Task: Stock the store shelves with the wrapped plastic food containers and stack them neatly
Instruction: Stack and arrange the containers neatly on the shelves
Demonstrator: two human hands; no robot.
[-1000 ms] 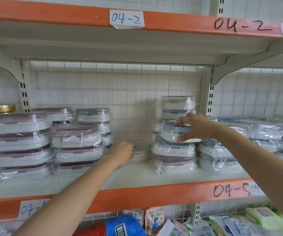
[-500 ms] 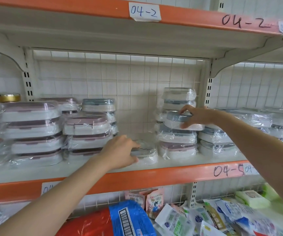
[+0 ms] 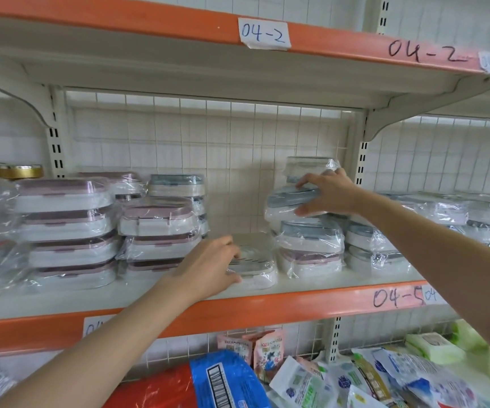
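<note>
My left hand (image 3: 208, 265) grips a lone container (image 3: 252, 265) near the shelf (image 3: 267, 307) edge; bare board lies behind it. My right hand (image 3: 330, 191) grasps a grey-lidded one (image 3: 285, 203) atop the stack (image 3: 310, 248).

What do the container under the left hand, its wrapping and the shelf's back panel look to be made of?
Single container: apparently plastic, a smooth white base with a clear lid, judging by the ridges visible through it. Wrapping: thin clear film, glossy and crinkled with bright glare. Back panel: looks like white-coated wire mesh, given its even grid. The left hand grips the container.
</note>
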